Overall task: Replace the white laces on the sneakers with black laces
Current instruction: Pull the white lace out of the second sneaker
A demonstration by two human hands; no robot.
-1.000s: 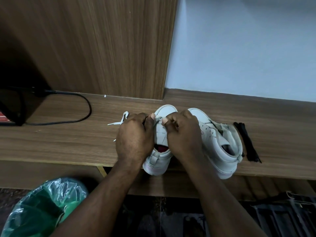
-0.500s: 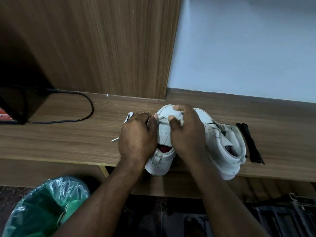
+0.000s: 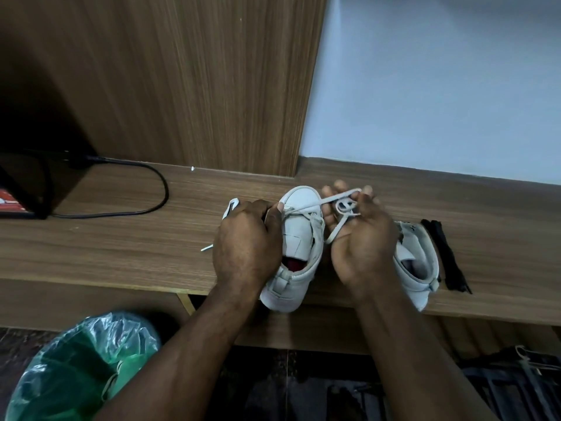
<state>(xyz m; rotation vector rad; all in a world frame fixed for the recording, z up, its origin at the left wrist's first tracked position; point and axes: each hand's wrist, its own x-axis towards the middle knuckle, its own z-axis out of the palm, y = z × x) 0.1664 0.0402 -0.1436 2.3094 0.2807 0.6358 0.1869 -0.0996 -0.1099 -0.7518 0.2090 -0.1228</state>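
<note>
Two white high-top sneakers stand on the wooden shelf [image 3: 121,247], heels toward me. My left hand [image 3: 247,244] grips the left side of the left sneaker [image 3: 299,238] near its toe. My right hand [image 3: 361,238] is raised over the gap between the shoes, fingers curled around a loop of the white lace [image 3: 343,205], which runs taut back to the left sneaker's lowest eyelets. The lace's other end [image 3: 230,208] pokes out left of my left hand. The right sneaker [image 3: 419,262] is half hidden behind my right hand. A bundle of black laces [image 3: 446,253] lies right of it.
A black cable [image 3: 151,183] curves across the shelf's left part from a dark box [image 3: 21,189]. A wood panel [image 3: 182,80] and pale wall rise behind. Below the shelf stands a bin with a green plastic liner [image 3: 76,369]; dark items lie at lower right.
My right hand has lifted off the left sneaker and drawn a length of white lace out to the right. My left hand has stayed on the shoe.
</note>
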